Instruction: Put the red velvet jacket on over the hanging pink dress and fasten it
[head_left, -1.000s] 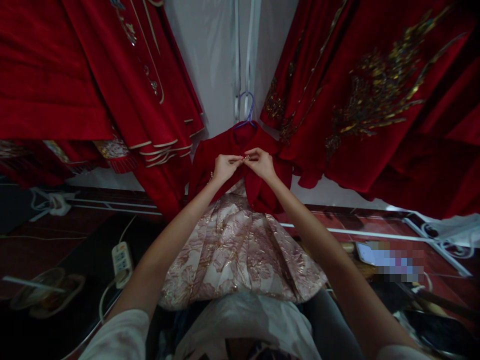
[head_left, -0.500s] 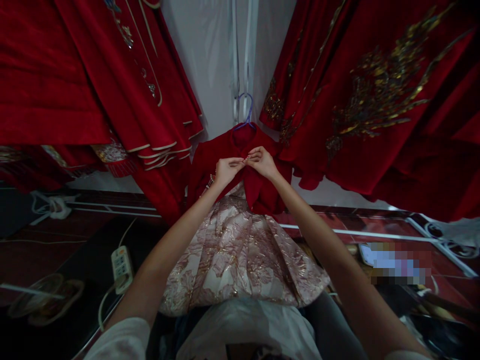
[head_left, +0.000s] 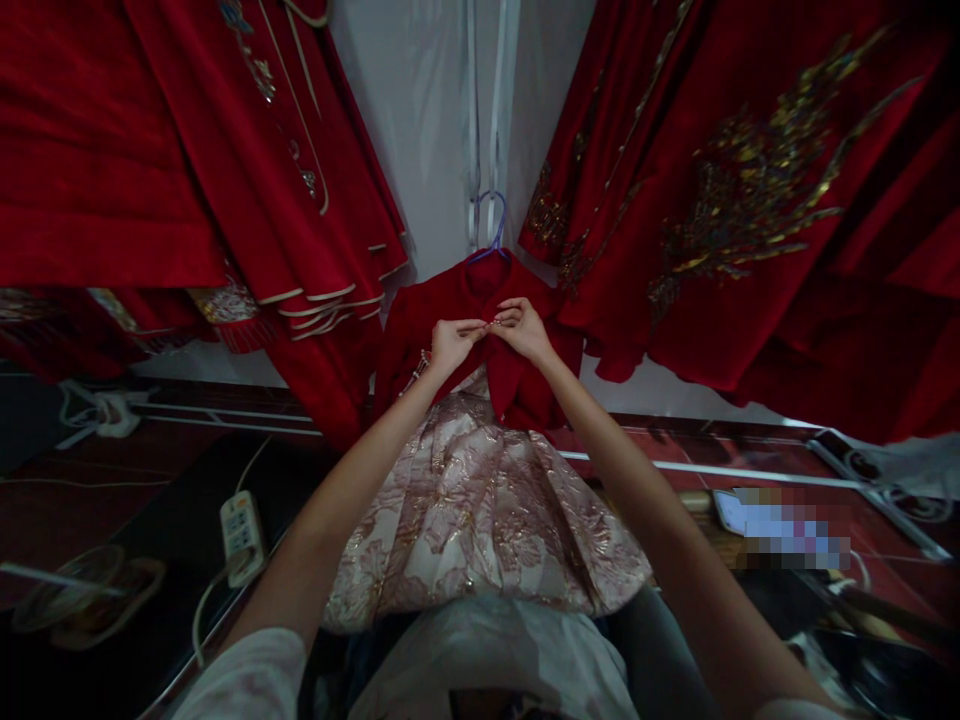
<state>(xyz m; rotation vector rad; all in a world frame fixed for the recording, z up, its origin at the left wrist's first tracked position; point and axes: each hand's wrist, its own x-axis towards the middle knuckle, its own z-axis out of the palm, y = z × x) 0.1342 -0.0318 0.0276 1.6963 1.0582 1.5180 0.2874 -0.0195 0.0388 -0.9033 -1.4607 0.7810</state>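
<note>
A small red jacket (head_left: pixel 525 385) hangs on a blue hanger (head_left: pixel 491 225) over a pink and gold brocade skirt (head_left: pixel 480 510). My left hand (head_left: pixel 450 343) and my right hand (head_left: pixel 525 328) meet at the jacket's front, just below the collar. Both are closed in a pinch on a small pale fastening (head_left: pixel 491 323) between their fingertips. A beaded strand (head_left: pixel 418 368) hangs by my left wrist.
Large red garments with gold embroidery hang at the left (head_left: pixel 150 150) and right (head_left: pixel 750 200). A white power strip (head_left: pixel 240 525) with its cord lies on the floor at left. A phone (head_left: pixel 780 520) lies at right. White rails (head_left: pixel 750 470) run along the floor.
Both hands stay pinched at the jacket's front; they shifted only slightly. The view has moved a little.
</note>
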